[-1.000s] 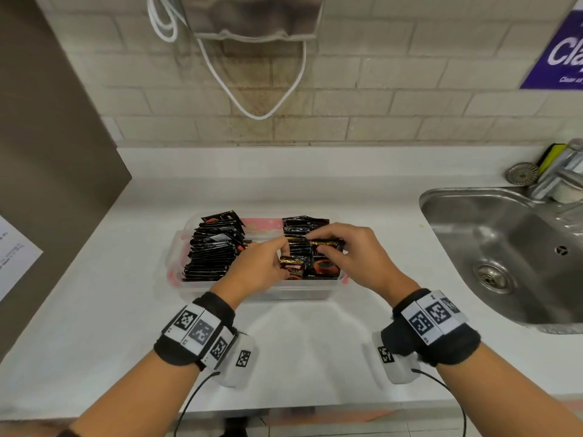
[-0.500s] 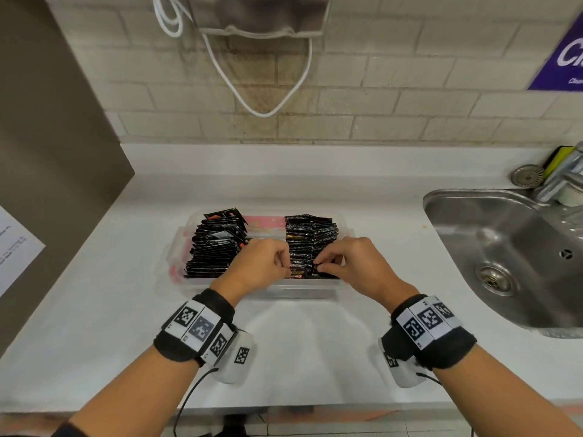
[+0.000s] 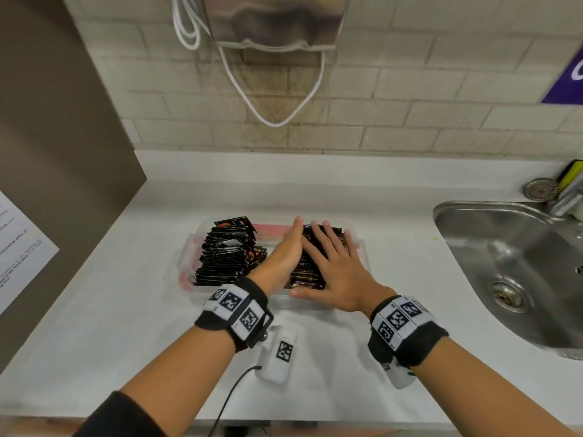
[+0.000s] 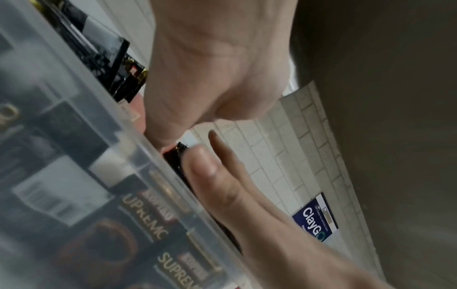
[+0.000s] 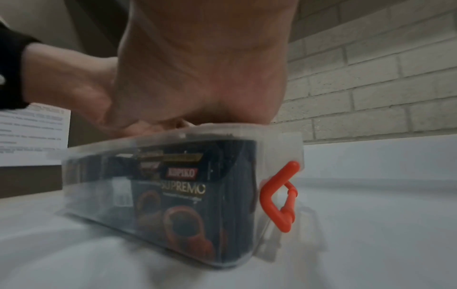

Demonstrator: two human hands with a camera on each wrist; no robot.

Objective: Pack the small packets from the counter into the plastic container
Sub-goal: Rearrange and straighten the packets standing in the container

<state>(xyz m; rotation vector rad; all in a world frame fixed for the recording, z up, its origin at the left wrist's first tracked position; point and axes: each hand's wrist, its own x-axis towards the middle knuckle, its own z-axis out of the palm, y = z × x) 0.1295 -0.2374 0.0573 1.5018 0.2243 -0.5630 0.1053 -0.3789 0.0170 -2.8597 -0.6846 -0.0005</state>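
A clear plastic container (image 3: 189,250) (image 5: 279,144) with orange clips (image 5: 279,197) sits on the white counter. It holds two rows of black coffee packets: the left row (image 3: 225,252) and the right row (image 3: 307,272) (image 5: 183,187). My right hand (image 3: 331,250) lies flat, fingers spread, pressing on top of the right row. My left hand (image 3: 288,244) stands on edge with straight fingers against that row's left side, between the two rows. In the left wrist view the packets (image 4: 138,230) show through the container wall (image 4: 81,109).
A steel sink (image 3: 517,266) lies to the right, with a drain cover (image 3: 540,188) and a tap behind it. A brick wall with a hanging white cord (image 3: 271,99) is at the back. A brown panel with a paper sheet (image 3: 19,244) stands at the left.
Both hands pinched packets at the front of the right row earlier. Now they have let go, straightened out, and lie against the top and left side of that row.
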